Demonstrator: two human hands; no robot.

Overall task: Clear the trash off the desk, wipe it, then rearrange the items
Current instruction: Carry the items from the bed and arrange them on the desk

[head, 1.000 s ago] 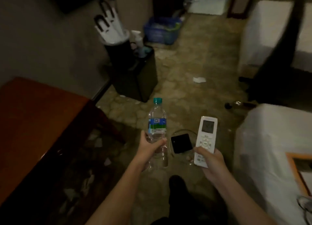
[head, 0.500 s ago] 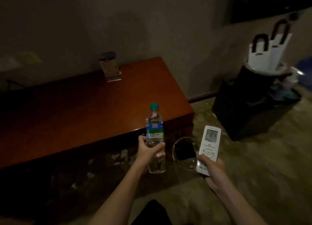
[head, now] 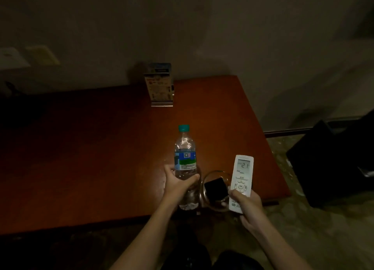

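Observation:
My left hand (head: 179, 185) grips a clear water bottle (head: 185, 158) with a teal cap and blue-green label, held upright over the front right part of the reddish wooden desk (head: 91, 158). My right hand (head: 245, 206) holds a white remote (head: 241, 179) whose screen reads 21, together with a round glass dish (head: 215, 190) that carries a small black square object (head: 215, 188). The dish hangs between the two hands, just above the desk's front edge. A printed card in a stand (head: 160, 85) sits upright at the back of the desk by the wall.
A dark box-like bin (head: 332, 164) stands on the floor to the right of the desk. Patterned floor runs along the desk's right and front sides. A pale wall plate (head: 43, 55) sits on the wall at the left. The room is dim.
The view has swung left from the floor and beds to the desk. Both hands, still holding bottle, remote and dish, now hover over the desk's front right part.

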